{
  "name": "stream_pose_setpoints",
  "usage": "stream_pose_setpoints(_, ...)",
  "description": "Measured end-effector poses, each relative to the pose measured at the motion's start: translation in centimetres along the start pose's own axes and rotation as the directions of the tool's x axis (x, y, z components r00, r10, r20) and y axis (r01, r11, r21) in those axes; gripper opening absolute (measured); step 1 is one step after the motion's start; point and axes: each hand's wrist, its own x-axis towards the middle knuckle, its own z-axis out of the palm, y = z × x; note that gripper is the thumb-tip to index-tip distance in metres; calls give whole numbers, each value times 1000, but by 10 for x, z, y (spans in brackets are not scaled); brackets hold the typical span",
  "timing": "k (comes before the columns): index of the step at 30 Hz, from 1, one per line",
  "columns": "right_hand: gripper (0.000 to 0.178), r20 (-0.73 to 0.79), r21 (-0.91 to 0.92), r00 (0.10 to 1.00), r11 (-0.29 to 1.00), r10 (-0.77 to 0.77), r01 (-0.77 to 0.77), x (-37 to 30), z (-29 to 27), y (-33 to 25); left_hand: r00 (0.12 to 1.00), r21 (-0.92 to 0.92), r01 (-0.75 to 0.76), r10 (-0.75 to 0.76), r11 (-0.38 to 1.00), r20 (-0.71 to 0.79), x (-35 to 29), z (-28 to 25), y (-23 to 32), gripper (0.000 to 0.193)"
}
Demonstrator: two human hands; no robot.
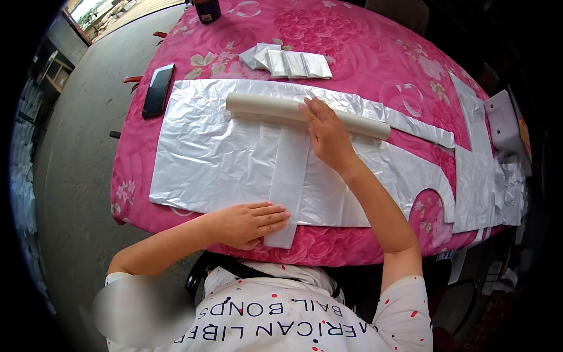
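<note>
Lying flat, the left grip (251,225) touches a translucent strip (288,167); the right grip (329,138) spreads, unclosed, across a whitish roll (264,107).

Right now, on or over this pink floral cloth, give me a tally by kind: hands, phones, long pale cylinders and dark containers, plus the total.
Hands: 2, the left hand and the right hand
Long pale cylinder: 1
Phone: 1
Dark container: 1
Total: 5

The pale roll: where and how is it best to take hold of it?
Probably around its middle, from above: the roll is long, round and lies sideways, mostly on the plastic sheet, and the right hand rests near there.
</note>
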Motion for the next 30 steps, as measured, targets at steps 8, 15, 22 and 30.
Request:
stream_pose_setpoints(8,49,345,425,922,905,-177,15,-87,-25,-70,971,100,-8,32,995,-238,4,20,-2,43)
stream_pose_setpoints(15,43,206,247,977,969,-50,-3,-102,-22,-81,901,-54,123,-134,991,-412,15,11,0,53)
stream_pose_setpoints(22,25,116,250,991,964,66,-93,-94,-23,-76,785,-176,314,-359,933,-505,29,9,-8,47)
stream_pose_setpoints(30,17,496,411,619,463,609,-785,-55,-24,-66,361,-718,276,-761,639,-539,47,-7,-12,40)
